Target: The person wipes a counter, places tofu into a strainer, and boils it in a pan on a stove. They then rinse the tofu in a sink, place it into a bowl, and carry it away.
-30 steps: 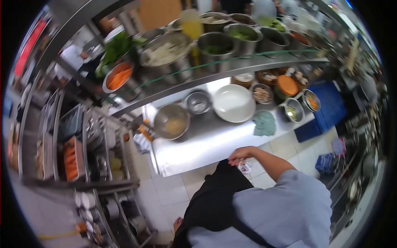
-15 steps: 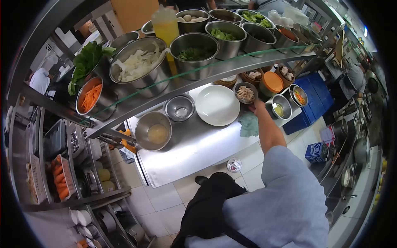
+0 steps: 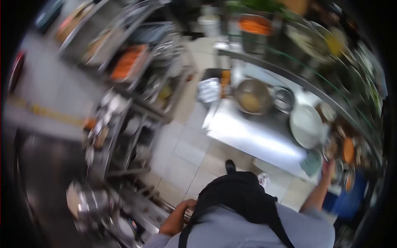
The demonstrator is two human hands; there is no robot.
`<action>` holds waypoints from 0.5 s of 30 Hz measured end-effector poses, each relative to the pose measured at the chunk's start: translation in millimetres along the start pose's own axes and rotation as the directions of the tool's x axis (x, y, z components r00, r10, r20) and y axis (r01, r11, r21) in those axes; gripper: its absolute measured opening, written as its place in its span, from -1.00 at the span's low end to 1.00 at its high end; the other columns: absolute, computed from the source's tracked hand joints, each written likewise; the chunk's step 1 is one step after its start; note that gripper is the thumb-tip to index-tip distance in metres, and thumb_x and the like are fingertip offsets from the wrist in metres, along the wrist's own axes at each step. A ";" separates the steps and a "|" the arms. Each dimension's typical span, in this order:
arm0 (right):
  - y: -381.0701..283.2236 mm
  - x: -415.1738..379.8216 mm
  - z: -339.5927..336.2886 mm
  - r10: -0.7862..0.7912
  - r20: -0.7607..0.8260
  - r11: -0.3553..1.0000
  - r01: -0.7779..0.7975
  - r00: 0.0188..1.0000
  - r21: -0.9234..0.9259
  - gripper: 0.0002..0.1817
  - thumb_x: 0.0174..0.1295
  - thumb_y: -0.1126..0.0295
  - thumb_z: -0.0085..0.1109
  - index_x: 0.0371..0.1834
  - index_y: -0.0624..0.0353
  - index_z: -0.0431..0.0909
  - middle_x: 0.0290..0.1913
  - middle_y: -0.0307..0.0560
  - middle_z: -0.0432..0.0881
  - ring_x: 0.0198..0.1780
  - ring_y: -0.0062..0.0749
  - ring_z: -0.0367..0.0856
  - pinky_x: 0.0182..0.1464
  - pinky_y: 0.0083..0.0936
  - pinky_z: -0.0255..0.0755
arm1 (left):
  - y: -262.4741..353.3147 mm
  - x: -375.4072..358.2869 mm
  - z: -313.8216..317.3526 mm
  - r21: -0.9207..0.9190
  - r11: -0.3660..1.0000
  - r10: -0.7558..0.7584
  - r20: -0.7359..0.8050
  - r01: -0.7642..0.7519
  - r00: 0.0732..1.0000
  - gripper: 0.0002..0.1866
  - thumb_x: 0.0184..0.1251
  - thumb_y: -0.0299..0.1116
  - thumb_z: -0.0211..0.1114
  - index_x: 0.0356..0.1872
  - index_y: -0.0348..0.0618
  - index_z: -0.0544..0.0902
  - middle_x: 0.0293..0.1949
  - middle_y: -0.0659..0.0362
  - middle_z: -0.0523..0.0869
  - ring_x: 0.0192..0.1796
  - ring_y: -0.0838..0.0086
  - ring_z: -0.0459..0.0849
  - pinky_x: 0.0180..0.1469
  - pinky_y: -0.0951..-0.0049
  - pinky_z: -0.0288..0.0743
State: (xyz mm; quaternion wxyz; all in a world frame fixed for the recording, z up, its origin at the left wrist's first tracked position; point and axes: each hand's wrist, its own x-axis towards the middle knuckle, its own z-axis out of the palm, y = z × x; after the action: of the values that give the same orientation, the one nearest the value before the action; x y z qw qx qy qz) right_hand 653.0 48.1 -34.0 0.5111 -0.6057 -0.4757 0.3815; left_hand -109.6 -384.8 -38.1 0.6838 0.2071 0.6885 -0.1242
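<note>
Blurred by motion, my right hand point(image 3: 328, 166) is closed on the rim of a small metal bowl point(image 3: 331, 148) of pale food at the right end of the steel counter point(image 3: 252, 140). A green cloth point(image 3: 311, 162) lies just left of it, below a large white plate point(image 3: 306, 126). Low in the view, my left hand point(image 3: 190, 204) is beside the black apron point(image 3: 235, 194); its fingers are partly hidden and blurred. Farther left on the counter are a metal bowl with yellowish contents point(image 3: 251, 99) and a smaller metal bowl point(image 3: 283, 99).
Over the counter's back runs a metal shelf point(image 3: 297, 78) with several food containers. Racks with an orange-filled tray point(image 3: 129, 62) and pans point(image 3: 89, 202) stand to the left. A blue bin point(image 3: 351, 202) is at the right, and a small object point(image 3: 263, 179) lies on the floor.
The view has swung left, so the counter appears farther right and more racks show. My left hand has come into view. My right hand is still at the small bowl.
</note>
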 end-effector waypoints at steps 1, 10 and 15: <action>-44.0 -0.4 17.2 0.382 0.073 0.732 -0.350 0.921 0.584 -0.57 0.37 0.36 0.04 0.26 0.29 0.43 0.23 0.06 0.56 0.25 -0.16 0.53 0.29 -0.24 0.43 | -13.2 -5.4 7.0 -0.026 1.000 -0.017 0.019 0.018 1.000 -0.47 0.45 -0.03 0.12 0.00 -0.42 0.65 -0.19 -0.19 0.74 -0.05 0.11 0.72 0.01 0.22 0.60; -218.1 -150.6 373.5 0.323 0.703 0.860 -0.507 0.633 0.061 -0.90 0.15 0.50 0.13 -0.28 0.07 0.47 -0.40 -0.29 0.46 -0.38 -0.59 0.49 -0.34 -0.57 0.49 | 45.0 -89.8 -38.5 0.054 0.748 0.421 -0.809 -0.662 0.409 -0.85 0.30 -0.35 0.30 -0.26 -0.21 0.72 -0.26 -0.01 0.75 -0.19 0.18 0.73 -0.06 0.29 0.57; -306.5 -272.5 526.8 0.264 0.937 0.776 -0.627 0.228 -0.066 -0.72 0.25 0.58 0.08 0.04 0.26 0.48 -0.08 -0.05 0.65 -0.11 -0.40 0.68 -0.05 -0.40 0.65 | 110.4 -248.9 -66.7 0.503 0.647 0.399 -0.864 -0.573 -0.307 -0.84 0.10 -0.38 0.45 -0.28 -0.11 0.73 -0.38 0.15 0.67 -0.24 0.22 0.60 -0.13 0.27 0.42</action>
State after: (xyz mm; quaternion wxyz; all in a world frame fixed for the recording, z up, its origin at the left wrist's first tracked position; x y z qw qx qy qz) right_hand 26.4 -72.6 162.4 0.1194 -0.3082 -0.4058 0.8521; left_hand -123.9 -285.7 223.7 -0.0125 0.4504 0.7990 0.3982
